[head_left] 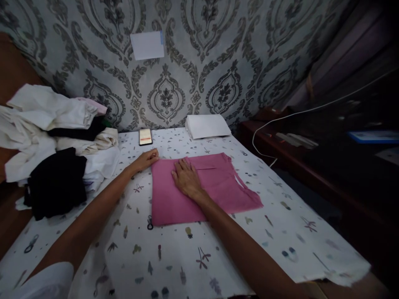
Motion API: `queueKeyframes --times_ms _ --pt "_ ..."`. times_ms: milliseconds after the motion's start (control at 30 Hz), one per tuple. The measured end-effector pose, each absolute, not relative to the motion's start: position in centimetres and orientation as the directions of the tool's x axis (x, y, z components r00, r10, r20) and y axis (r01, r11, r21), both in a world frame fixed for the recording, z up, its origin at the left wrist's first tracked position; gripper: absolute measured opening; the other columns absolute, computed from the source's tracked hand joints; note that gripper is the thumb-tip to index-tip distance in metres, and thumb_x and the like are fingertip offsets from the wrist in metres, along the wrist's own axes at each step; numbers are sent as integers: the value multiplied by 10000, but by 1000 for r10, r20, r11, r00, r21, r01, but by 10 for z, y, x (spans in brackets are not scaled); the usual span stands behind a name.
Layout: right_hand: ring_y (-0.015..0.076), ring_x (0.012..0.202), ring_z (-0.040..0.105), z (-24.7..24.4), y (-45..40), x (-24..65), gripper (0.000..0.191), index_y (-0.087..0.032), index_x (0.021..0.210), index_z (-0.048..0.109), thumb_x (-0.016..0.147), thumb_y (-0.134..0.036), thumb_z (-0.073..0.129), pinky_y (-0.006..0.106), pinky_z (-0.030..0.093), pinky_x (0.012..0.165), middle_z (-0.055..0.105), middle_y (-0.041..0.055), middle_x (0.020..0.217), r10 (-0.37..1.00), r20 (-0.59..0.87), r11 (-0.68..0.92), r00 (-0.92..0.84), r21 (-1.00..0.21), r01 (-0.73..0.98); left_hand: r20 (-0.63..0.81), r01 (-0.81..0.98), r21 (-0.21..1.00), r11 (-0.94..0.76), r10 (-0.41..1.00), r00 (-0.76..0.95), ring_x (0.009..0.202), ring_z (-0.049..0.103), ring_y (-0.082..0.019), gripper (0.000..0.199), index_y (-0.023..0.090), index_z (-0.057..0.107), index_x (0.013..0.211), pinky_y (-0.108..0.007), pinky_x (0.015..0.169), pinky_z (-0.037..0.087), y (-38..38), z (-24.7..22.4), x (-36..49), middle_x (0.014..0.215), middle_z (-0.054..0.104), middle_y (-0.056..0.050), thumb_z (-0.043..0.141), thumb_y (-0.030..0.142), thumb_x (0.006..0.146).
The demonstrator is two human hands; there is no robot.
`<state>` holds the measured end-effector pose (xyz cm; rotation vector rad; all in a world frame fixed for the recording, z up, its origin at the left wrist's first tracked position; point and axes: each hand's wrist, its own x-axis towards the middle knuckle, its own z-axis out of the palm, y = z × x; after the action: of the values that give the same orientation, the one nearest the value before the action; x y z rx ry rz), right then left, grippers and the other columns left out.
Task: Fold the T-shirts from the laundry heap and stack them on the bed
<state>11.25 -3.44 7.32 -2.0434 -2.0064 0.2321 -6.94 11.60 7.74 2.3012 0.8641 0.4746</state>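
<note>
In the head view, a pink garment is found on the printed sheet, directly under the fingers of the right hand, which are laid flat, palm down and slightly spread. The fingers of the left hand are curled at the far left corner of the garment; whether the cloth is pinched there cannot be told. As far as can be judged, the flattening of this piece is mostly done: near the left fingers the edges look straight. To the right of the right fingers, the outline is uneven, so some straightening may be left. The pile of clothes, left of the left fingers, is loosely heaped and seems not yet arranged.
</note>
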Motion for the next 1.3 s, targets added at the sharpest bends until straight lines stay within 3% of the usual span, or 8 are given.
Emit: queueKeyframes --times_ms 167,333,467,567,733,867,1100,1300 --pt "291 1505 217 74 -35 113 539 -80 1474 435 1019 -346 322 482 149 1205 358 176 1582 997 69 -9 31 -295 956 195 662 392 -639 761 619 740 507 -199 165 221 561 873 -298 698 365 119 84 -80 679 526 5 492 370 885" --pt "295 1489 252 71 -36 113 504 -88 1420 487 1011 -343 338 496 199 1185 400 189 1553 994 106 15 17 -299 954 250 714 473 -517 855 453 683 488 -182 208 205 549 914 -290 650 360 70 104 -111 688 516 8 414 362 934" --pt "314 1475 280 66 -32 117 469 -90 1371 523 1011 -342 357 505 204 1185 426 186 1531 992 129 51 -10 -323 945 142 532 488 -692 665 733 716 524 -166 311 202 570 909 -287 660 395 -25 114 -121 799 587 -7 459 490 947" --pt "320 1458 311 69 -36 119 434 -94 1311 568 1004 -337 383 507 212 1186 470 184 1494 988 153 86 -33 -351 933 160 462 219 -859 499 852 847 550 -225 363 185 584 941 -354 754 421 -89 107 -120 913 625 -61 560 544 903" --pt "294 1435 358 87 -66 112 433 -139 1244 621 1023 -378 336 504 203 1205 556 154 1415 961 231 233 -154 -364 902 239 562 -78 -824 531 813 865 554 -241 152 167 592 941 -371 744 430 -121 90 -114 925 615 -87 508 292 958" --pt "284 1458 334 86 -89 106 509 -126 1366 555 1024 -429 329 465 221 1210 459 156 1518 971 130 238 -202 -396 887 240 620 -98 -779 586 774 883 571 -238 146 173 606 929 -364 747 453 -122 93 -102 897 611 -80 468 208 960" --pt "264 1511 221 70 -91 104 575 -117 1512 394 1025 -414 322 466 154 1231 318 148 1606 981 81 194 -178 -320 927 13 765 -122 -632 770 638 1045 568 -295 265 151 582 1125 -401 775 513 -129 108 -79 1101 605 -135 448 112 900" --pt "277 1515 204 76 -94 103 596 -116 1533 358 1036 -435 283 469 154 1232 294 153 1616 979 63 203 -193 -299 932 -124 856 -1 -516 850 512 1044 576 -291 308 162 523 1116 -366 690 501 -140 116 -89 1146 575 -137 400 75 847"
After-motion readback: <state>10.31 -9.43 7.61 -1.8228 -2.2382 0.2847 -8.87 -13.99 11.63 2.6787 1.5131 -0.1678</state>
